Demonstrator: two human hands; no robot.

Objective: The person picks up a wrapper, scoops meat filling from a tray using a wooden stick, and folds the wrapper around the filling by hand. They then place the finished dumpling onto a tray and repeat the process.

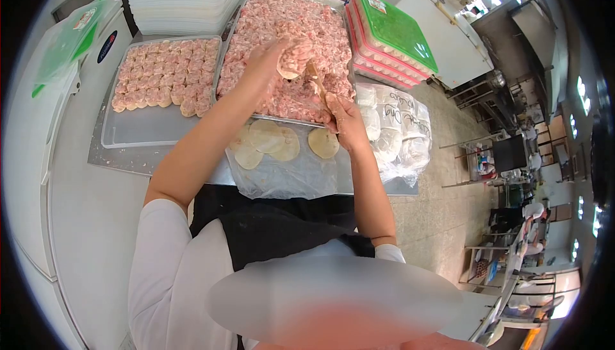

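Cupped over the large metal tray of ground meat, my left hand holds a round dumpling wrapper with meat on it. My right hand grips a flat wooden spatula, its tip touching the meat at the wrapper. Several loose round wrappers lie on a plastic sheet close to my body. A single wrapper rests on the sheet's right side, below my right hand. Left of the meat, rows of filled dumplings sit in a shallow clear tray.
Stacked translucent trays stand at the back left, beside a white freezer. Pink containers with a green lid are piled at the back right. Bagged white packs lie on the table's right. Other people are far off right.
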